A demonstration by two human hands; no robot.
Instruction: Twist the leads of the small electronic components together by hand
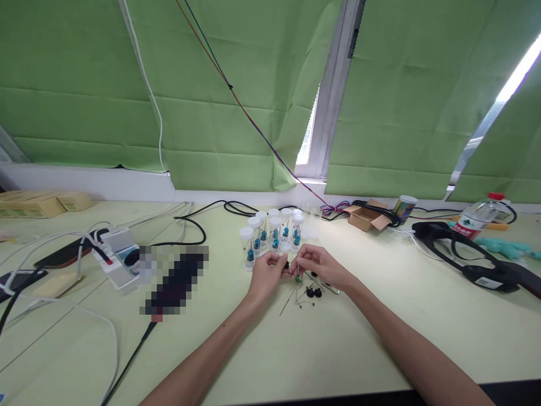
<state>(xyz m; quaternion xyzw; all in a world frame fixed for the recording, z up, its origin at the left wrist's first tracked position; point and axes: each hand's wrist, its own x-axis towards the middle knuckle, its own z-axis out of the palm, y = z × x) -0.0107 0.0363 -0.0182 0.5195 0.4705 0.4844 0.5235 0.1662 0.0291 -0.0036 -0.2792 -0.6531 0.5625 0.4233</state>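
My left hand [267, 275] is closed in a pinch, with a small black part [287, 264] at its fingertips. Close beside it, my right hand [324, 267] pinches a thin metal wire; the fingers partly cover it. A small green piece [298, 278] sits just below both sets of fingertips, and I cannot tell whether it is held. On the table under the hands lie a thin metal rod [287, 303], bent wires and black round parts [313, 292]. Behind the hands, several clear capped tubes [247, 246] stand upright with blue parts and thin rods inside.
At left are a power strip [120, 259], cables and a pixelated dark object [175, 285]. Toward the back right stand an open cardboard box [366, 217], a can [406, 208] and a red-capped bottle [475, 217]. A black headset-like frame [486, 273] lies at right.
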